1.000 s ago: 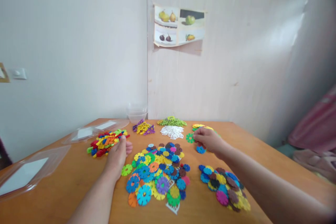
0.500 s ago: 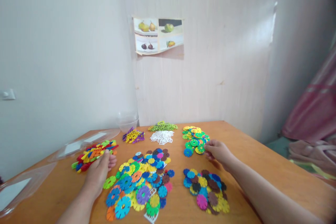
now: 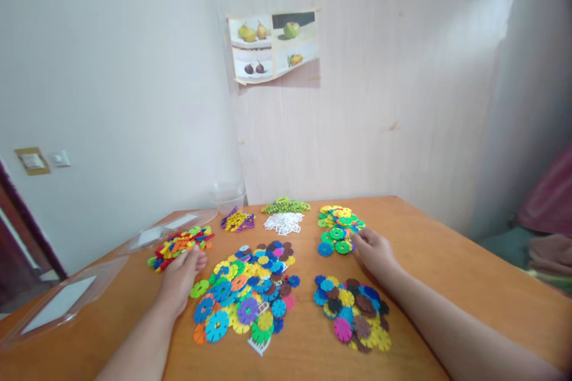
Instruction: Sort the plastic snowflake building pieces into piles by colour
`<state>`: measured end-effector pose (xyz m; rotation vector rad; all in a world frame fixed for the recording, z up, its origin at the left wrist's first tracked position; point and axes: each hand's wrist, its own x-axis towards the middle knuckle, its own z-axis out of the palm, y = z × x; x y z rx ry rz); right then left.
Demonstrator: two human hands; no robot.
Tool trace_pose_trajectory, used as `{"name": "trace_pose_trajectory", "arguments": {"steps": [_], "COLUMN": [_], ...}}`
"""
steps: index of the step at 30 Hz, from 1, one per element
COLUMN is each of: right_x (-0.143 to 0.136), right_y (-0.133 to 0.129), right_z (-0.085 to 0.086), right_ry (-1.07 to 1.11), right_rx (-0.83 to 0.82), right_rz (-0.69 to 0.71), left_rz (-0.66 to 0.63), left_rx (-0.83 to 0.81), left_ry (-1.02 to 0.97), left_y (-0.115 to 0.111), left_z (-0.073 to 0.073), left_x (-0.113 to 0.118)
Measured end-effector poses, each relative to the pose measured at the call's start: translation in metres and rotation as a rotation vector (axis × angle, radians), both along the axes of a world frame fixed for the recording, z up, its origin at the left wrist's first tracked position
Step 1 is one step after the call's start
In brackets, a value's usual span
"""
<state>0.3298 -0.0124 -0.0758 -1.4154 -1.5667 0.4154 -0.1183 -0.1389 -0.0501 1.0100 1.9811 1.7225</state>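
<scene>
Resting on the table at the left, my left hand (image 3: 184,274) has its fingers curled in and its thumb along the top. It is right beside a pile of red, yellow, green and blue plastic pieces (image 3: 181,244); its palm side is hidden. My right hand (image 3: 374,250) is closed in a pinch at the right edge of a pile of green, yellow and blue notched discs (image 3: 337,233). What its fingertips hold, if anything, is hidden. Between my hands spreads a large pile of mixed notched discs (image 3: 248,286). A smaller disc pile (image 3: 353,312) lies nearer me, below my right hand.
Farther back are purple and yellow pieces (image 3: 238,220), white lattice pieces (image 3: 283,223), green pieces (image 3: 286,205) and a clear tub (image 3: 227,193). Clear plastic bags with white cards (image 3: 60,303) lie along the left edge. The wooden table (image 3: 429,250) meets the wall behind.
The view has turned a little left and down, so the piles and picture sit farther right and higher. My hands stay by the same piles; the right fingers look more tucked in.
</scene>
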Motion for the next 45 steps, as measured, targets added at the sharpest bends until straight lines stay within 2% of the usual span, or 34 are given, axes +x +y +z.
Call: {"name": "trace_pose_trajectory", "arguments": {"steps": [4,10,17,23,26,28,31,33,36,39,45], "right_x": [-0.001,-0.001,-0.001,-0.001,-0.002,-0.003,-0.004,-0.004,-0.004,-0.004,-0.006], "right_y": [-0.004,-0.001,0.001,0.003,0.003,0.002,0.001,0.001,0.002,0.004,0.007], "right_z": [0.0,-0.006,-0.007,-0.008,-0.008,-0.007,-0.006,-0.005,-0.005,-0.005,-0.006], "right_ry": [-0.012,-0.018,-0.014,0.007,0.059,0.108,0.176,0.204,0.217,0.245,0.317], "right_rx": [0.037,0.005,-0.009,-0.014,-0.014,-0.01,0.01,0.02,0.035,0.032,0.003], "right_rz": [-0.009,0.018,0.023,0.032,0.024,0.017,0.008,-0.003,-0.031,-0.044,0.003], "left_rz": [-0.077,-0.277,-0.473,-0.41,-0.343,-0.285,-0.185,-0.162,-0.285,-0.383,-0.609], "left_rx": [-0.066,-0.331,-0.479,-0.472,-0.446,-0.422,-0.339,-0.279,-0.213,-0.196,-0.286], "left_ry": [0.052,0.22,0.404,0.39,0.357,0.322,0.268,0.234,0.144,0.04,-0.008], "left_y": [-0.008,-0.032,-0.037,-0.036,-0.038,-0.037,-0.027,-0.014,0.013,0.041,0.08], "left_z": [0.008,0.021,0.006,0.007,0.017,0.028,0.051,0.065,0.076,0.074,0.05], "left_x": [0.005,-0.008,-0.029,-0.027,-0.022,-0.015,0.003,0.021,0.058,0.105,0.209]}}
